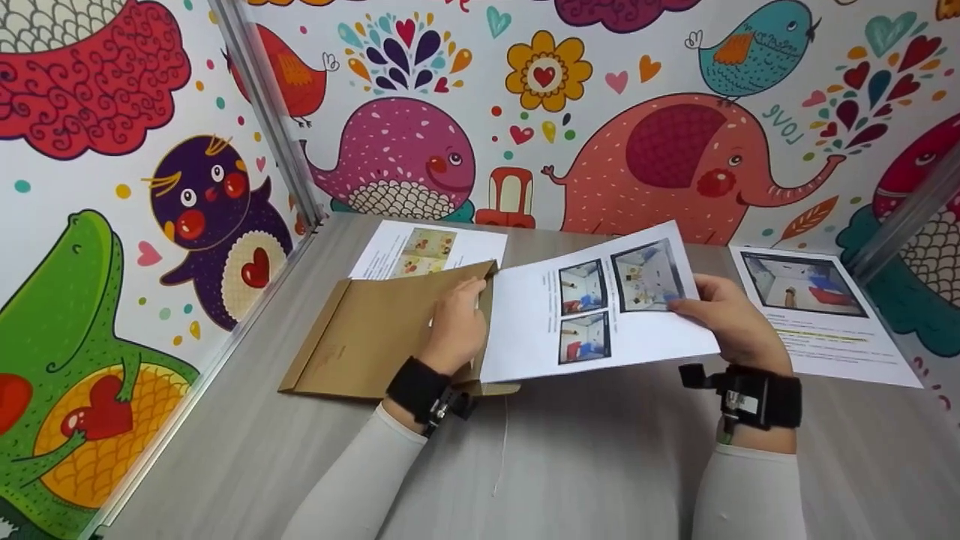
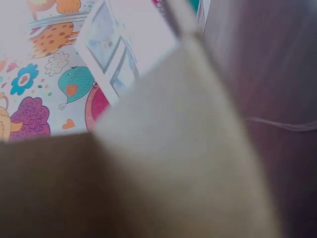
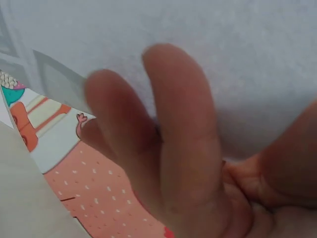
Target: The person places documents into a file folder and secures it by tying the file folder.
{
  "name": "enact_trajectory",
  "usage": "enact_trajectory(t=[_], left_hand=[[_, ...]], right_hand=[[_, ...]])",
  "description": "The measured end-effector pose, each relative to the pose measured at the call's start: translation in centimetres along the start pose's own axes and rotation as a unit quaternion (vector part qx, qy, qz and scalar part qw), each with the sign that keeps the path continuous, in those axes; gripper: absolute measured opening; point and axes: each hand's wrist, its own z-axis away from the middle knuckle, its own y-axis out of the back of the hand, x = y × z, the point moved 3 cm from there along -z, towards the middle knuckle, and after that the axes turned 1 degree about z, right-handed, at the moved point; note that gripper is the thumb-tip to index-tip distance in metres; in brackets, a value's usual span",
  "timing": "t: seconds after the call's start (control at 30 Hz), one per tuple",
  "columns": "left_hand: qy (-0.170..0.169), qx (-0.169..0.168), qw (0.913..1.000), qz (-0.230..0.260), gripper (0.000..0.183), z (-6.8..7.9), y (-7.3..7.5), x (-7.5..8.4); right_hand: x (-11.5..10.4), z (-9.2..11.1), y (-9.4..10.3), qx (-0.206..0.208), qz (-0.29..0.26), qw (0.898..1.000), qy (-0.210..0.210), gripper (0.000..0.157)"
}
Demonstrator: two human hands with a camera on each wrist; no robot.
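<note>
My right hand pinches the right edge of a printed sheet, thumb on its front and fingers behind. The right wrist view shows those fingers spread against the paper's back. Printed pictures fill part of the sheet, which is raised and tilted. Its left end lies at the mouth of a brown kraft envelope. My left hand grips the envelope by its open right side. Close up in the left wrist view, the blurred brown envelope fills most of the picture and hides the left fingers.
Another printed sheet lies behind the envelope, partly covered by it. At the right lies a sheet with a picture and a yellow highlighted line. A thin white string trails on the grey table. Cartoon-printed walls enclose the table.
</note>
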Motion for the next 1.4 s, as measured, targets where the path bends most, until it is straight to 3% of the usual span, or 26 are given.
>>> enact_trajectory(t=[0.2, 0.4, 0.6, 0.87, 1.07, 1.23, 1.4], left_hand=[[0.022, 0.0, 0.9998, -0.002, 0.046, 0.1, 0.5, 0.2], [0.035, 0.001, 0.9994, -0.006, 0.046, 0.1, 0.9, 0.6], [0.048, -0.006, 0.9986, -0.019, 0.046, 0.3, 1.1, 1.1], [0.017, 0.013, 0.9965, -0.081, 0.042, 0.4, 1.4, 1.4], [0.054, -0.006, 0.9964, -0.065, 0.043, 0.6, 1.2, 2.0], [0.071, -0.015, 0.9958, -0.056, 0.044, 0.8, 1.1, 2.6], [0.09, -0.019, 0.9948, -0.042, 0.046, 0.9, 1.2, 2.6]], right_hand=[[1.2, -0.7, 0.1, 0.007, -0.029, 0.999, -0.012, 0.065], [1.3, -1.8, -1.1, -0.009, -0.047, 0.999, 0.008, 0.063], [1.6, -3.3, -3.4, -0.023, -0.061, 0.998, 0.012, 0.061], [2.2, -5.6, -7.1, -0.026, -0.089, 0.996, 0.016, 0.06], [2.0, -6.7, -10.6, -0.018, -0.104, 0.994, 0.025, 0.054], [1.0, -6.8, -13.2, -0.002, -0.082, 0.996, 0.046, 0.049], [0.7, -6.5, -13.6, 0.031, -0.042, 0.998, 0.026, 0.042]])
